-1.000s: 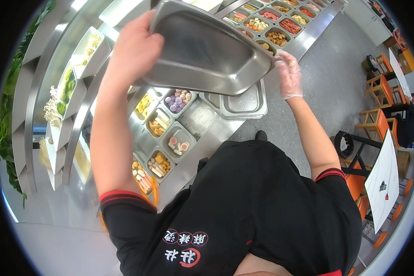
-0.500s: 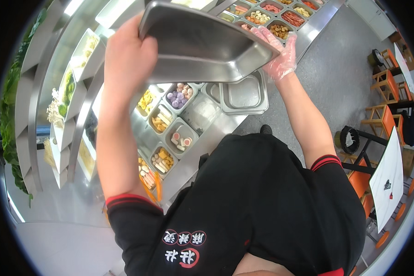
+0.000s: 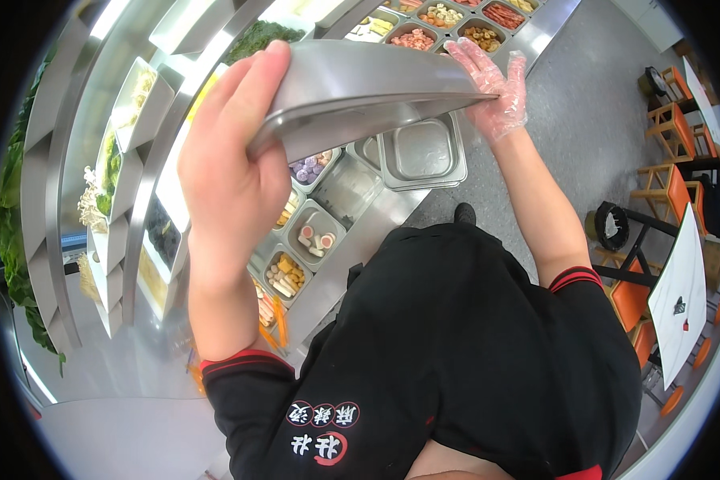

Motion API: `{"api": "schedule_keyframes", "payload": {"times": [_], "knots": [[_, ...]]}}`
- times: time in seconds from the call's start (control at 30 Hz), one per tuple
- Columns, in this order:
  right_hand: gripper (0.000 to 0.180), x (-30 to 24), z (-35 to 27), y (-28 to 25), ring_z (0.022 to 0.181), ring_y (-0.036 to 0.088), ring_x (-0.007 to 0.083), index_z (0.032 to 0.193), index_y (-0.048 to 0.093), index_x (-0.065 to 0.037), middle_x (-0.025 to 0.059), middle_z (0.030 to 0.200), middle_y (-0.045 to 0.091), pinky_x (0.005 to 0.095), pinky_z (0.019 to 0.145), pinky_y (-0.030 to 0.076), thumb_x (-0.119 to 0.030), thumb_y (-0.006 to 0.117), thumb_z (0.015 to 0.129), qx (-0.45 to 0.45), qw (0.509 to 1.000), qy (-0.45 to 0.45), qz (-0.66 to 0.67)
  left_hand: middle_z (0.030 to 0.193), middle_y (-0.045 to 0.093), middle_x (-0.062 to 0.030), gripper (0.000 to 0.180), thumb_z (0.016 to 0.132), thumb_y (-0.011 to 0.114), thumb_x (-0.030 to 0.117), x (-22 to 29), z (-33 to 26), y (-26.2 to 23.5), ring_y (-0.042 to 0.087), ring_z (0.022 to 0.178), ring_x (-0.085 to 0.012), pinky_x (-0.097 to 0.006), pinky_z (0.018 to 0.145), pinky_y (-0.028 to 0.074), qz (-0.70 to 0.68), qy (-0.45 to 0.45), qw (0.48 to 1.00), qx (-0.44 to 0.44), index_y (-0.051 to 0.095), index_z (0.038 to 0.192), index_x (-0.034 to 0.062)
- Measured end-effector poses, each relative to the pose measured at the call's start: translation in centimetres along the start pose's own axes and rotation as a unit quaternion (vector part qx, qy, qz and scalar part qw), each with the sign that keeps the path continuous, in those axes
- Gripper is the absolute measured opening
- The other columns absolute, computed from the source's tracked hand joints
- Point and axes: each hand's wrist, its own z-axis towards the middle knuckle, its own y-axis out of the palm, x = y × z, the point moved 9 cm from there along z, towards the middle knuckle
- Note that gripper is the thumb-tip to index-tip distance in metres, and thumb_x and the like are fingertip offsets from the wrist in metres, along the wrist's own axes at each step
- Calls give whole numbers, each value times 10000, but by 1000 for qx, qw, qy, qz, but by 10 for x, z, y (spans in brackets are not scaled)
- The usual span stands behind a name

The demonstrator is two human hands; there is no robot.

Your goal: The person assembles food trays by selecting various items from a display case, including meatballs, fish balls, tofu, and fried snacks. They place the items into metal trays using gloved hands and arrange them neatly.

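A deep stainless steel food pan (image 3: 368, 72) is held up in front of me, tipped so that its outer wall shows and most of its inside is hidden. My bare left hand (image 3: 232, 152) is closed round its left end, thumb underneath. At the right end, the palm of my right hand (image 3: 496, 92), in a clear plastic glove, meets the pan's corner with fingers stretched apart. Beneath it, stacked steel pans (image 3: 424, 152) sit on the counter beside a grey recess (image 3: 348, 188). Close by are purple balls (image 3: 306, 170) and a pan of pale rolls (image 3: 316, 240).
Several food pans (image 3: 480, 36) line the counter's far end. Tiered steel shelves (image 3: 124, 208) with white trays and greens curve along the left. On the right stand orange stools (image 3: 664, 200), a white table (image 3: 676, 308) and a black bin (image 3: 610, 224).
The pan has tipped over, its inside turning from view and its outer wall coming up. My left hand has rotated with it; my right hand's fingers have spread further.
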Motion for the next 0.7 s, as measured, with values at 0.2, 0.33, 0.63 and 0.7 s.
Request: {"api": "schedule_keyframes", "payload": {"times": [0.2, 0.33, 0.63, 0.7], "knots": [[1028, -2, -15, 6, 1482, 406, 394, 1594, 313, 7, 228, 1620, 408, 549, 1211, 339, -800, 94, 995, -11, 1000, 14, -17, 1193, 710, -217, 701, 694, 531, -185, 19, -2, -7, 700, 1064, -369, -375, 924, 556, 21, 24, 999, 4, 712, 1319, 75], [1043, -2, -24, 7, 1483, 413, 376, 1590, 325, 5, 214, 1630, 400, 539, 1202, 359, -802, 53, 988, -6, 999, 27, -31, 1187, 708, -225, 695, 684, 550, -180, 23, 2, -8, 701, 1035, -374, -382, 902, 561, 13, 39, 999, 2, 720, 1309, 73], [999, 2, -44, 9, 1477, 420, 369, 1584, 348, -7, 205, 1627, 406, 525, 1228, 327, -779, 88, 1008, -6, 999, 40, 7, 1267, 698, -259, 679, 677, 497, -200, 36, 1, -10, 714, 1135, -356, -366, 985, 549, 15, 58, 998, -33, 705, 1298, -19], [988, -1, -50, 14, 1470, 431, 364, 1582, 356, -11, 201, 1613, 431, 521, 1232, 316, -774, 93, 1012, -11, 999, 42, 16, 1269, 691, -282, 611, 717, 550, -162, 39, -3, -15, 708, 1153, -376, -386, 1006, 542, 19, 61, 997, -34, 689, 1303, -55]]}}
